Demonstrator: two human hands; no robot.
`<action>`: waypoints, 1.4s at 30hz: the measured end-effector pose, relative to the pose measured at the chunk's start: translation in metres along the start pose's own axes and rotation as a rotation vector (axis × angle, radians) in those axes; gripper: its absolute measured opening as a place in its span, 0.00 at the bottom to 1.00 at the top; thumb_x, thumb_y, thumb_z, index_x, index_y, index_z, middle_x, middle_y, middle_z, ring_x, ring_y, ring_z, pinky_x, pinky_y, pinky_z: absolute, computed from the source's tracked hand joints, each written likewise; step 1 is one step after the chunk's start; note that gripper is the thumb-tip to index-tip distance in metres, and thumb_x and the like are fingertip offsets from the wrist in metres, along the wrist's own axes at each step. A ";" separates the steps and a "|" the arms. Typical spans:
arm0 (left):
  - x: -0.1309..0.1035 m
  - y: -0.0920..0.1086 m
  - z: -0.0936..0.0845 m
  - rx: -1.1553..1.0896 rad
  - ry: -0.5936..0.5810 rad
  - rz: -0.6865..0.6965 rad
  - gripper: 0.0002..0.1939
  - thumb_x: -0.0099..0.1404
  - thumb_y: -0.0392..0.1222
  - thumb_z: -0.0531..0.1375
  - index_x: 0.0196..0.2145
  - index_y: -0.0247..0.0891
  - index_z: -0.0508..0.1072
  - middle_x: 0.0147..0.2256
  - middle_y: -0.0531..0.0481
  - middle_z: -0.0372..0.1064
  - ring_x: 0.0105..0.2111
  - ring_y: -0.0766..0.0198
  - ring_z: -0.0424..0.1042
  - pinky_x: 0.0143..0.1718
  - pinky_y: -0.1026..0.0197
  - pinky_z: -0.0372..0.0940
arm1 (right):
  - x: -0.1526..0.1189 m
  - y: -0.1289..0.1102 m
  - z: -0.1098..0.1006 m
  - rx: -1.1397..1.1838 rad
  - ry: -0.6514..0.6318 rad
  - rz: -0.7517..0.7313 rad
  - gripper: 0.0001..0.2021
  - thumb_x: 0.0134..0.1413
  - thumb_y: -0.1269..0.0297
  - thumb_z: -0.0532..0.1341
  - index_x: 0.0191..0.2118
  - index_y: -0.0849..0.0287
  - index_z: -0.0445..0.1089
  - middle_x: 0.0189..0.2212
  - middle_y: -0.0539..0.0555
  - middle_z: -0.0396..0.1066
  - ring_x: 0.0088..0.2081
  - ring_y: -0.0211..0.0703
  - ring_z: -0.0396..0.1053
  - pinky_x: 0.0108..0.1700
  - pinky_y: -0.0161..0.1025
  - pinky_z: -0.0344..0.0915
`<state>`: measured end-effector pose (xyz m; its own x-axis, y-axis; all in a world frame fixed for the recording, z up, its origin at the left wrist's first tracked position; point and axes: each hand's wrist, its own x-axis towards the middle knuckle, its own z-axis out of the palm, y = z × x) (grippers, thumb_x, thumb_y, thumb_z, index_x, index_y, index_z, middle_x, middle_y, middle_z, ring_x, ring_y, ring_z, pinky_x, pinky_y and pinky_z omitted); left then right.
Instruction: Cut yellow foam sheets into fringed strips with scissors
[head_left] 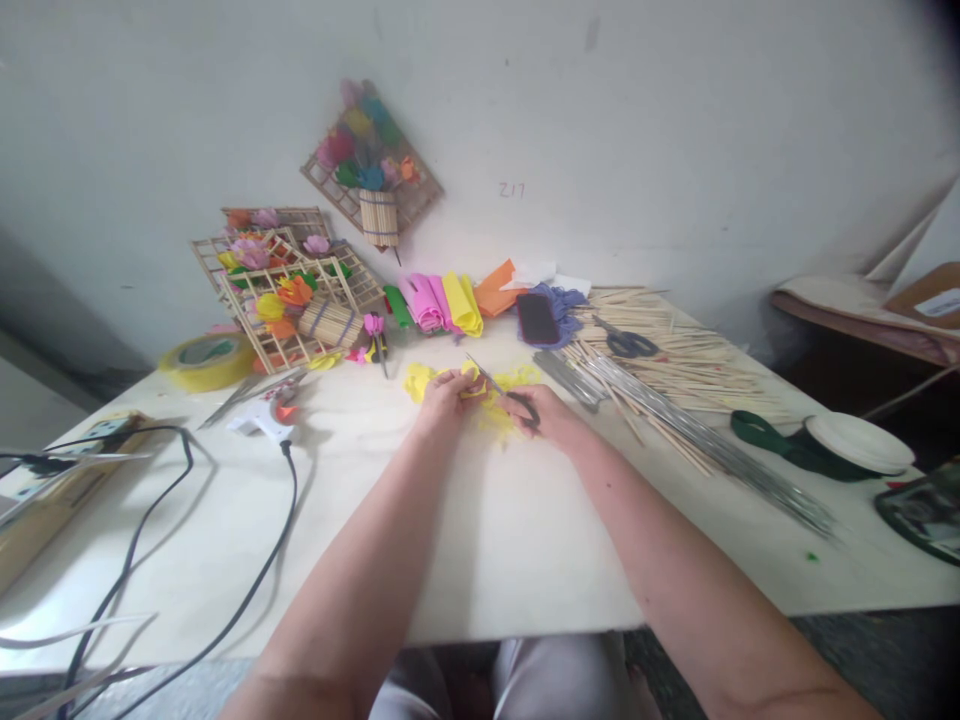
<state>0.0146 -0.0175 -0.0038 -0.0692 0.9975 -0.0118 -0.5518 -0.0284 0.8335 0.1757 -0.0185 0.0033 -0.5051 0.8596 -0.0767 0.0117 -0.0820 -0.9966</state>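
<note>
My left hand (448, 392) pinches a small piece of yellow paper (470, 372) above the middle of the white table. In my right hand (541, 412) is a pair of scissors (491, 381) with dark handles, its blades pointing up and left beside the yellow piece. Whether the blades touch the paper I cannot tell. More yellow paper (418, 382) lies just left of my left hand. Yellow scraps (519, 376) are scattered under and behind both hands.
Rolled pink paper (426, 303), a phone (538, 319), wooden sticks (675, 365) and metal wires (697, 455) lie behind and to the right. At left are a glue gun (262, 418) with its cord, a tape roll (208, 360) and flower-decorated stick frames (289, 300).
</note>
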 end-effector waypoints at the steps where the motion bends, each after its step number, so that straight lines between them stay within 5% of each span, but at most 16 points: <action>1: 0.000 0.000 0.000 0.007 0.005 0.003 0.12 0.45 0.40 0.66 0.21 0.32 0.65 0.23 0.48 0.68 0.25 0.65 0.69 0.30 0.61 0.66 | 0.000 0.000 0.000 0.001 0.001 0.003 0.14 0.42 0.56 0.60 0.19 0.60 0.58 0.10 0.44 0.56 0.10 0.28 0.51 0.11 0.30 0.45; 42: -0.002 -0.002 0.001 0.040 0.006 0.029 0.13 0.44 0.42 0.66 0.21 0.32 0.68 0.20 0.50 0.67 0.25 0.66 0.69 0.28 0.64 0.63 | 0.005 0.008 -0.002 0.049 -0.003 -0.026 0.10 0.41 0.60 0.60 0.22 0.60 0.60 0.11 0.44 0.57 0.10 0.28 0.52 0.10 0.30 0.43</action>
<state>0.0169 -0.0198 -0.0047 -0.0899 0.9959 0.0095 -0.5156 -0.0547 0.8551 0.1751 -0.0136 -0.0050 -0.5070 0.8605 -0.0510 -0.0432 -0.0844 -0.9955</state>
